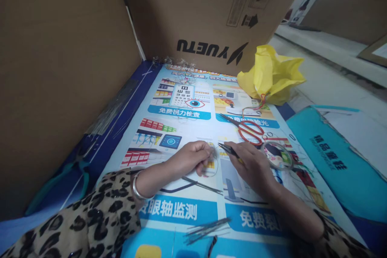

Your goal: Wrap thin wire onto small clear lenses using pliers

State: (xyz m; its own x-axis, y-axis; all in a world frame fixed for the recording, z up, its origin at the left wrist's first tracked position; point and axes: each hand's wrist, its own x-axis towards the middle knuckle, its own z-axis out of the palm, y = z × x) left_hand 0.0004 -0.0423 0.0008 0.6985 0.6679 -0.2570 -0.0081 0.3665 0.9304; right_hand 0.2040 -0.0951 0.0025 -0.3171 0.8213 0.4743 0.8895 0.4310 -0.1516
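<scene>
My left hand (192,156) is closed, its fingertips pinching a thin wire bent into a loop (217,166). My right hand (255,166) is wrapped around a pair of small pliers (227,148), whose dark jaws point left, close to the wire loop but apart from my left fingers. Most of the pliers' handles are hidden in my palm. Several straight wires (208,226) lie on the printed sheet in front of me. Beyond my right hand are scissors with red handles (251,132) and a clear roll of tape (269,157).
Cardboard walls (193,12) close off the back and left. Teal-handled pliers (85,179) and a bundle of wires (110,109) lie at the left. A crumpled yellow paper piece (267,74) stands at the back right, near a turquoise package (332,153).
</scene>
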